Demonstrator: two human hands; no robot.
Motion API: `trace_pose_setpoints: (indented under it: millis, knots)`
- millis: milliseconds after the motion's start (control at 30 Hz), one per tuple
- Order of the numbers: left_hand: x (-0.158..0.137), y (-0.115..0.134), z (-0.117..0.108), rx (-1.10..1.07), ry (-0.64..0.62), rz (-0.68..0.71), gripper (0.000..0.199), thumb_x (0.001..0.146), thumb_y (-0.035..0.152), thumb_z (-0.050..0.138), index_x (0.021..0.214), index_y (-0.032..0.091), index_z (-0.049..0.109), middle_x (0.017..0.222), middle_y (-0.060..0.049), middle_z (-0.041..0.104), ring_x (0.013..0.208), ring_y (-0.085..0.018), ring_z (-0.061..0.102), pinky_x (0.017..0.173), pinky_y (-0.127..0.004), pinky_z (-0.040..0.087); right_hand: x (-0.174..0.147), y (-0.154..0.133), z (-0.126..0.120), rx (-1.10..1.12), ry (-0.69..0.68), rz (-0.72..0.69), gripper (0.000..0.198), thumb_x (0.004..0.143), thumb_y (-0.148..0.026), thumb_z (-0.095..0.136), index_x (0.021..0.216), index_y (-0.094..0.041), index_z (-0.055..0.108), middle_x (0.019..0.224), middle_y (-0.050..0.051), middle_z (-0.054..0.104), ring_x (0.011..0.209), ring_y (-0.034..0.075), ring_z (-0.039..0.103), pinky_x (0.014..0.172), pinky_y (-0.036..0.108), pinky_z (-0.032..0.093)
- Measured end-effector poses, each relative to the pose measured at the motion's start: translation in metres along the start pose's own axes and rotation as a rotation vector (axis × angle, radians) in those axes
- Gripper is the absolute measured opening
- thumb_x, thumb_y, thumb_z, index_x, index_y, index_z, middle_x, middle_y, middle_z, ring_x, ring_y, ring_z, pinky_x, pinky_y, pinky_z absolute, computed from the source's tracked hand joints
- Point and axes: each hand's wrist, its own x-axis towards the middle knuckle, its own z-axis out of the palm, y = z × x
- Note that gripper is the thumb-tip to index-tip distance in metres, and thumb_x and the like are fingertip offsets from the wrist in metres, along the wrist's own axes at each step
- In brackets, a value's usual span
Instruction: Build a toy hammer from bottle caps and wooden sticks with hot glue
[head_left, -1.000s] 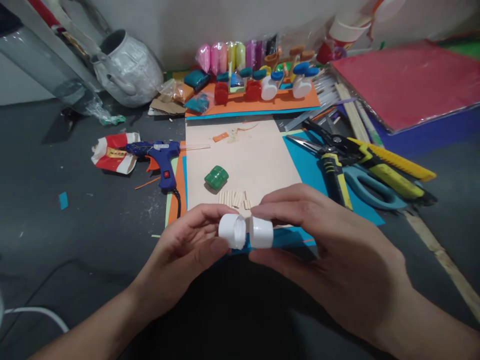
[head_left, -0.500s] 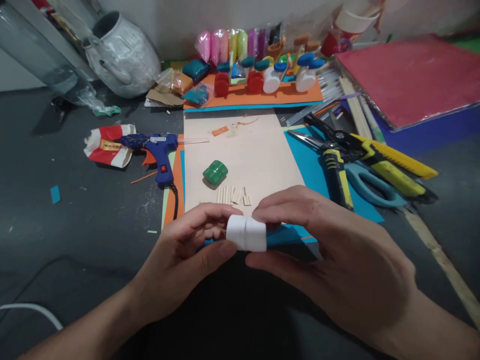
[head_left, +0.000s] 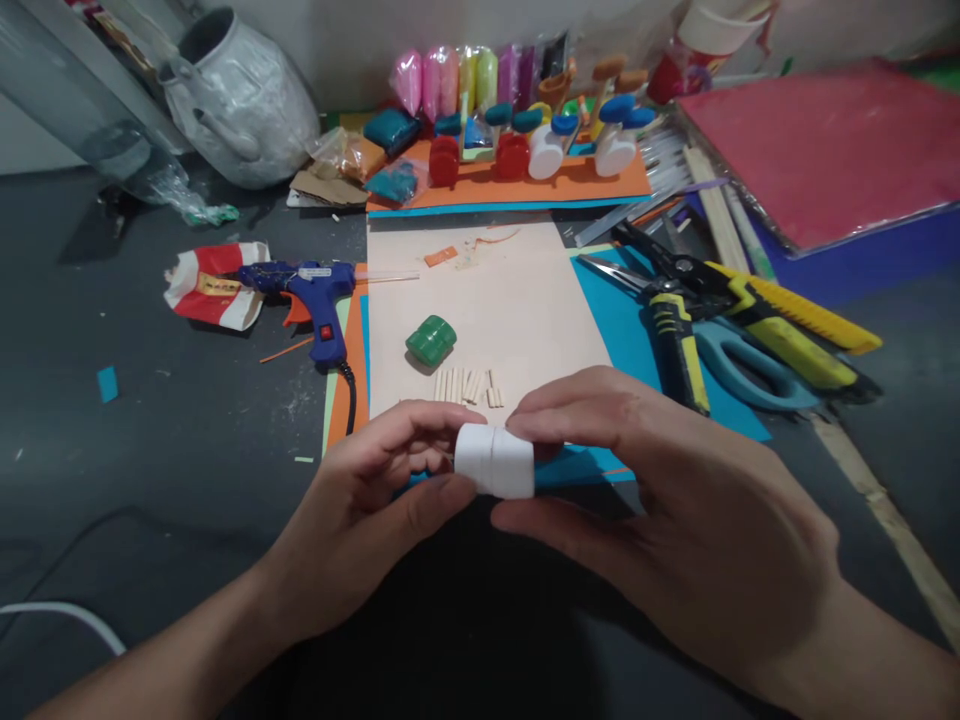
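Two white bottle caps [head_left: 495, 460], set face to face with a thin seam between them, are held just above the near edge of the paper. My left hand [head_left: 397, 490] pinches the left cap between thumb and fingers. Around the right cap curls my right hand [head_left: 637, 490], its fingertips against the top edge and its thumb close below. A similar pair of green bottle caps [head_left: 431, 341] lies on the pale sheet [head_left: 510, 300] beyond. Short cut wooden sticks [head_left: 454, 386] lie in a row just past my fingers, partly hidden by them.
A blue glue gun [head_left: 319, 300] rests at left against a red-white packet [head_left: 217, 285]. Tin snips [head_left: 682, 310] and blue-handled scissors [head_left: 750, 370] lie at right. Small bottle-cap models [head_left: 544, 155] stand at the back, near a grey jug [head_left: 244, 110].
The two white caps have come into line, and the uneven gap between them has become a straight, thin seam. Both hands keep nearly the same place; the view has shifted slightly.
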Motion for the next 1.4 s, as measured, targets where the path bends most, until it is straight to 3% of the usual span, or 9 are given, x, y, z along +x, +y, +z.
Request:
trace_pose_setpoints:
  millis: [1267, 1400]
  knots:
    - [0.0002, 0.0002, -0.0016, 0.067, 0.007, 0.021, 0.021, 0.087, 0.027, 0.069, 0.109, 0.026, 0.068, 0.102, -0.001, 0.071, 0.089, -0.013, 0.065, 0.077, -0.020, 0.053, 0.0010, 0.0017, 0.0021, 0.028, 0.005, 0.049, 0.019, 0.084, -0.027, 0.073, 0.096, -0.021, 0.061, 0.092, 0.003, 0.068, 0.084, 0.017, 0.066, 0.071, 0.028, 0.053]
    - [-0.0004, -0.0012, -0.0019, 0.047, 0.025, -0.028, 0.021, 0.088, 0.031, 0.068, 0.108, 0.025, 0.068, 0.094, -0.002, 0.070, 0.084, -0.013, 0.063, 0.072, -0.020, 0.050, 0.0016, 0.0044, -0.0019, 0.026, -0.046, 0.042, 0.033, 0.082, -0.031, 0.076, 0.108, -0.020, 0.060, 0.098, 0.003, 0.068, 0.086, 0.017, 0.065, 0.072, 0.026, 0.053]
